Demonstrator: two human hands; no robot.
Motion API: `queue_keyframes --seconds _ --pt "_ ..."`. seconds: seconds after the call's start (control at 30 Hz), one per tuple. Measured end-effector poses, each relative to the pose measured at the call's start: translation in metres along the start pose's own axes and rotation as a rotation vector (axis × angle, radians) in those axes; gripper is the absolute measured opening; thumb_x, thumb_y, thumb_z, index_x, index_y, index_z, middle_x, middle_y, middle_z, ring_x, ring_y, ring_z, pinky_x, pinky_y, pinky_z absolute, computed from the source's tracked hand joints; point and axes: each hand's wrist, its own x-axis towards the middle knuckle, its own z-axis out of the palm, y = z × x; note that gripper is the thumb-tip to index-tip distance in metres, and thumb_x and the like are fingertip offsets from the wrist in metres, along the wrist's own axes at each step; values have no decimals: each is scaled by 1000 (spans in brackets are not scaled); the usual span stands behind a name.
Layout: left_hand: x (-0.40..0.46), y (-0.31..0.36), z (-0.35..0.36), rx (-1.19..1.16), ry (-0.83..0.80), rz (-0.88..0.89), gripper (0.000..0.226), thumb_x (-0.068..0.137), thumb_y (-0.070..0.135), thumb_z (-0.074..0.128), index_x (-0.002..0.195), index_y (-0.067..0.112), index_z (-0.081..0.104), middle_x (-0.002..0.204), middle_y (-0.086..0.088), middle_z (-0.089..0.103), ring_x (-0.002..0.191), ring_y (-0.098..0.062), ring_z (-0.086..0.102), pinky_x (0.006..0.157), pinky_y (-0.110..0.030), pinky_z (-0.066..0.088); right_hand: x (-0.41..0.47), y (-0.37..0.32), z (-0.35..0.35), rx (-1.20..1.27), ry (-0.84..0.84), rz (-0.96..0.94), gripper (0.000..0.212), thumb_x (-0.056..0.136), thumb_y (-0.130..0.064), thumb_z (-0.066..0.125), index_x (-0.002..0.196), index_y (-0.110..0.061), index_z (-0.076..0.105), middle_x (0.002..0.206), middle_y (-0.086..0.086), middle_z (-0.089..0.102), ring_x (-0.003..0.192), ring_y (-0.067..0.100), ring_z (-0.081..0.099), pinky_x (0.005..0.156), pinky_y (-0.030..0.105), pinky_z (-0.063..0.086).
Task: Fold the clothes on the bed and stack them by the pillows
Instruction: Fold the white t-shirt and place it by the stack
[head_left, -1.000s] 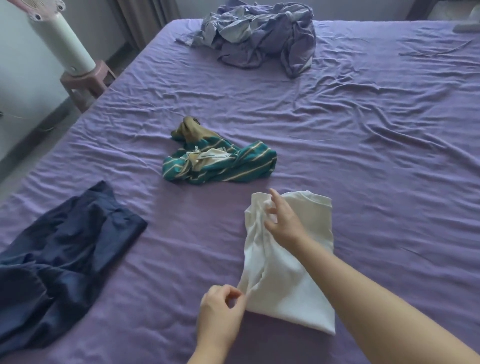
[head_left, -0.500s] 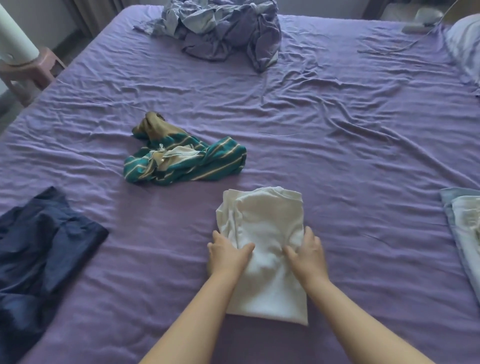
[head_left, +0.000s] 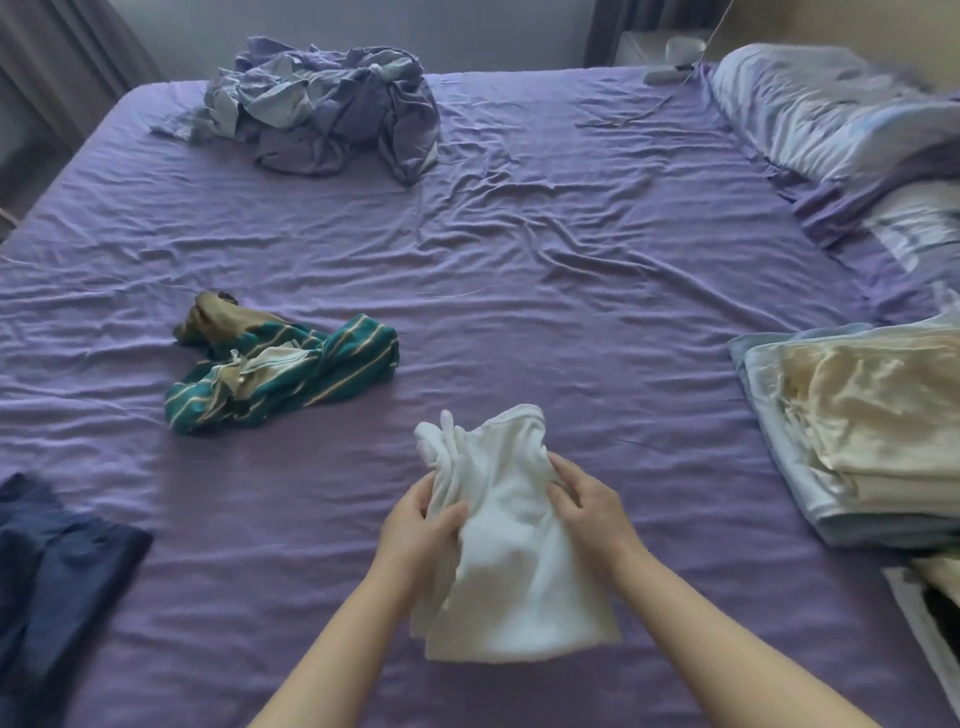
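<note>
A folded white garment (head_left: 511, 561) is held just above the purple bed sheet (head_left: 571, 291) near its front edge. My left hand (head_left: 415, 530) grips its left side and my right hand (head_left: 587, 501) grips its right side, bunching its middle. A crumpled green striped garment (head_left: 291, 371) lies to the left of centre. A dark blue garment (head_left: 57, 577) lies at the left front. A stack of folded clothes, cream on pale blue (head_left: 862, 421), sits at the right, below the pillows (head_left: 841, 109).
A heap of crumpled purple-grey bedding (head_left: 327, 104) lies at the far left of the bed. A cable (head_left: 670, 88) trails across the far right corner. A curtain (head_left: 62, 62) hangs at the left. More fabric (head_left: 930, 613) shows at the right front edge.
Both hands went from pressing flat on the white garment to gripping its sides and lifting it. The view has swung right, showing the folded stack and the pillows.
</note>
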Motion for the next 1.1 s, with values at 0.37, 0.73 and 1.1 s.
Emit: queue_keyframes --seconds 0.37,0.73,1.1 --pt "-62 15 145 -221 -179 100 42 78 4 70 115 23 64 105 2 72 98 -18 68 84 -35 53 -87 56 -150 102 249 16 36 91 -15 60 126 -20 59 121 -10 62 113 4 57 99 19 41" --pt "-153 39 375 -226 -360 201 41 84 3 66 114 29 63 106 8 72 100 -10 67 86 -30 50 -205 166 -349 82 486 145 34 89 -21 62 123 -19 60 110 -11 63 106 5 58 81 8 44" --pt "-189 -2 509 -17 -330 -93 75 76 19 76 138 17 34 131 -2 54 114 -26 57 98 -49 47 -237 293 -430 20 391 403 58 86 -16 64 140 -17 40 126 5 58 110 19 55 83 29 41"
